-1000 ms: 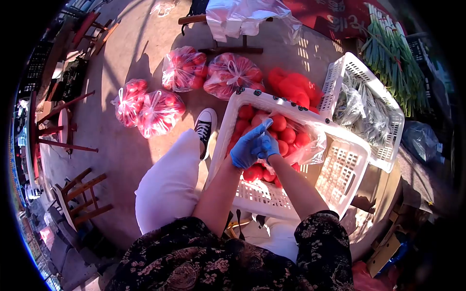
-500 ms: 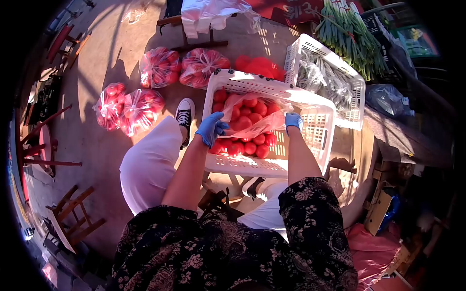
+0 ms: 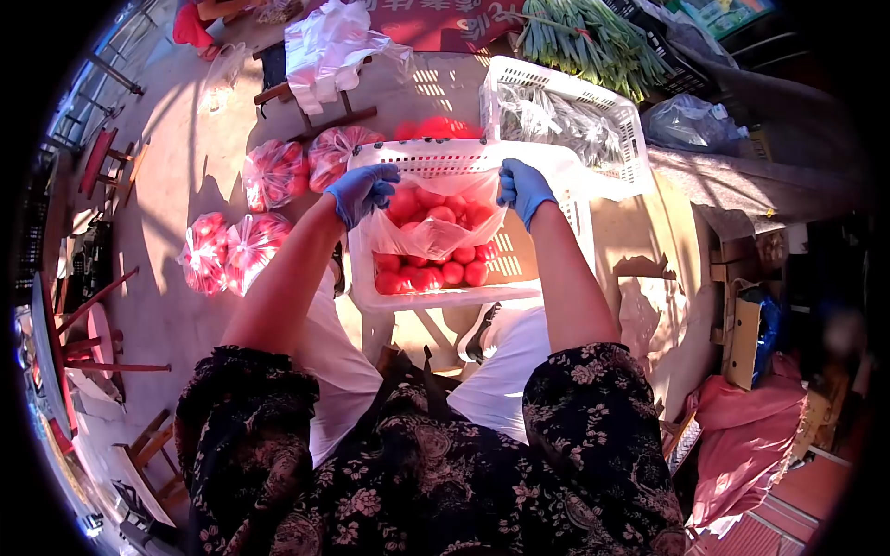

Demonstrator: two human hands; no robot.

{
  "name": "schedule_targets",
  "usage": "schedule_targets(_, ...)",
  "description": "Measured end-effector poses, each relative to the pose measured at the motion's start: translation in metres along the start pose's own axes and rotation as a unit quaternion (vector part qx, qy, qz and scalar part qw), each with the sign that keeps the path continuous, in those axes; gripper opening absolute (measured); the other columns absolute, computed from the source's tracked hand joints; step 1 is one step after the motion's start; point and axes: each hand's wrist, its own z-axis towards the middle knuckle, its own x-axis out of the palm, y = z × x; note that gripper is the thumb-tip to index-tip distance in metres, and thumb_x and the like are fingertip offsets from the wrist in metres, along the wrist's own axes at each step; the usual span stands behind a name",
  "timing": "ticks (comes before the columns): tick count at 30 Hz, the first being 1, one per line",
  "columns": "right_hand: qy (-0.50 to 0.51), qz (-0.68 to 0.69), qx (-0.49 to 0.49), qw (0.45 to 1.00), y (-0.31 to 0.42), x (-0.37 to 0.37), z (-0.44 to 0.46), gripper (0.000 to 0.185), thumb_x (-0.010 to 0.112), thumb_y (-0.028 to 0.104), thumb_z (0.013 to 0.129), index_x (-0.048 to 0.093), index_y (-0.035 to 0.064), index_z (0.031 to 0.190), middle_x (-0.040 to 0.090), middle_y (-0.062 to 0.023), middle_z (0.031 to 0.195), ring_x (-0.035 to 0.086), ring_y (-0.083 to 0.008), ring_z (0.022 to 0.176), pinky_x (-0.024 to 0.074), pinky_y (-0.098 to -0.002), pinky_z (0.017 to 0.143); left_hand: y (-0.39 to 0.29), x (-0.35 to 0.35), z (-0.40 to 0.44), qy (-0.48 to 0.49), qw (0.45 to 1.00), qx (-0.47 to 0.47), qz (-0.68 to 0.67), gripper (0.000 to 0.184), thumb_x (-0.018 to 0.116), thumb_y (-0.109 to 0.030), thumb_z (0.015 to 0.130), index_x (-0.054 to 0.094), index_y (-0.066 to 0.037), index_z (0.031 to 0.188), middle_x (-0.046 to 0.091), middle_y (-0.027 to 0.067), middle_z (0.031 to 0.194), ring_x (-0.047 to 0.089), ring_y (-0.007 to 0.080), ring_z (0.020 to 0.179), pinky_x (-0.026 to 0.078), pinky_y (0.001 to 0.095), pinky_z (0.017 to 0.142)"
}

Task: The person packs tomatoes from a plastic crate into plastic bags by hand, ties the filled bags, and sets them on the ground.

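Note:
Blue gloves cover both of my hands. My left hand (image 3: pixel 365 192) is closed on the left side of a clear plastic bag (image 3: pixel 428 239), and my right hand (image 3: pixel 524 188) pinches its right side. The bag's mouth is stretched between them, with several red tomatoes (image 3: pixel 442 214) inside. It hangs over a white plastic crate (image 3: pixel 371 295). More loose tomatoes (image 3: pixel 451 272) lie on the crate's bottom, in front of the bag.
Filled tomato bags (image 3: pixel 275 173) stand on the floor to the left. Behind the crate is a second white crate (image 3: pixel 632 139) holding clear plastic. Green onions (image 3: pixel 584 46) lie beyond it. White plastic bags (image 3: pixel 329 51) drape over a stool. A wooden stool (image 3: pixel 153 454) is at lower left.
Both hands have risen and moved away from me, lifting the bag's edges with tomatoes inside. The whole view has shifted as my head and body moved.

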Motion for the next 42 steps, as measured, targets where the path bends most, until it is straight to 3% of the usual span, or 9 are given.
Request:
schedule_targets(7,-0.021,0.085,-0.044,0.995,-0.011,0.0,-0.028,0.015,0.052,0.021,0.08,0.053,0.0062,0.079,0.049,-0.001,0.058,0.047,-0.0132,0.047,0.0467,-0.03,0.052,-0.001,-0.033,0.009,0.025,0.995,0.056,-0.075,0.019,0.058,-0.02,0.081,0.057,-0.004,0.091,0.059,0.0028,0.076,0.054,0.0098,0.062,0.043,0.023,0.058)
schedule_targets(14,-0.015,0.13,0.017,0.991,-0.035,0.02,-0.011,0.014,0.048,0.016,0.082,0.053,0.0026,0.084,0.059,-0.0111,0.071,0.059,-0.0195,0.06,0.0511,-0.0291,0.058,0.036,-0.013,0.021,0.001,0.996,0.063,0.056,0.014,0.055,-0.013,0.08,0.059,-0.002,0.088,0.062,0.0064,0.082,0.058,0.0133,0.077,0.046,0.0248,0.074)
schedule_targets(20,-0.019,0.175,0.113,0.978,-0.075,0.036,0.015,0.015,0.043,0.013,0.086,0.055,0.004,0.085,0.062,-0.0122,0.075,0.062,-0.0228,0.064,0.0536,-0.0318,0.061,0.054,0.013,0.053,-0.028,0.996,-0.076,-0.037,0.018,0.043,0.002,0.077,0.056,-0.004,0.089,0.061,0.0074,0.084,0.06,0.0147,0.076,0.05,0.0253,0.066)
schedule_targets(23,0.004,0.117,0.093,0.989,-0.089,0.036,0.031,0.013,0.044,0.005,0.084,0.057,0.0076,0.084,0.062,-0.0079,0.075,0.06,-0.0186,0.057,0.0525,-0.0302,0.053,0.058,0.02,0.059,-0.016,0.996,-0.081,0.033,0.015,0.043,-0.001,0.08,0.056,-0.006,0.087,0.062,0.0058,0.08,0.059,0.0142,0.066,0.049,0.029,0.062)
schedule_targets(28,0.069,0.114,0.211,0.968,-0.125,0.019,0.06,0.009,0.046,0.012,0.087,0.052,0.0069,0.088,0.057,-0.0062,0.067,0.055,-0.0168,0.048,0.0497,-0.0289,0.044,0.078,0.021,0.082,0.0,0.997,-0.082,0.002,0.019,0.042,-0.004,0.085,0.06,-0.007,0.087,0.06,0.0059,0.071,0.053,0.011,0.05,0.045,0.0243,0.046)
schedule_targets(33,0.131,0.11,0.152,0.973,-0.078,0.026,0.034,0.014,0.047,0.013,0.086,0.057,0.0042,0.091,0.061,-0.0082,0.075,0.058,-0.0169,0.061,0.0498,-0.0276,0.052,0.072,0.026,0.09,-0.012,0.997,-0.039,-0.067,0.018,0.043,-0.005,0.083,0.06,-0.004,0.087,0.059,0.0058,0.07,0.048,0.0115,0.049,0.042,0.0216,0.046)
schedule_targets(36,0.077,0.11,0.091,0.987,-0.062,0.011,0.047,0.016,0.047,0.011,0.083,0.058,0.002,0.091,0.062,-0.0092,0.076,0.061,-0.018,0.065,0.0494,-0.0274,0.054,0.059,0.022,0.104,-0.017,1.0,-0.022,-0.013,0.016,0.047,-0.01,0.082,0.059,-0.003,0.089,0.06,0.007,0.074,0.047,0.0123,0.05,0.04,0.0229,0.047)
schedule_targets(39,0.094,0.01,0.049,0.994,-0.046,-0.01,0.081,0.018,0.046,0.008,0.083,0.058,0.0014,0.096,0.062,-0.0075,0.083,0.06,-0.017,0.077,0.0491,-0.0273,0.069,0.023,0.026,0.096,-0.051,0.997,-0.058,0.028,0.017,0.05,-0.018,0.083,0.056,-0.005,0.093,0.061,0.0068,0.074,0.046,0.0115,0.046,0.04,0.0245,0.046)
schedule_targets(42,0.087,-0.265,-0.005,0.96,-0.014,-0.014,0.06,0.029,0.045,0.008,0.081,0.062,0.0092,0.104,0.063,-0.001,0.091,0.057,-0.01,0.079,0.0443,-0.0239,0.074,0.006,0.012,0.108,-0.055,0.994,-0.044,0.087,0.018,0.049,-0.021,0.084,0.057,-0.006,0.089,0.058,0.0036,0.073,0.045,0.0089,0.051,0.038,0.0197,0.046)
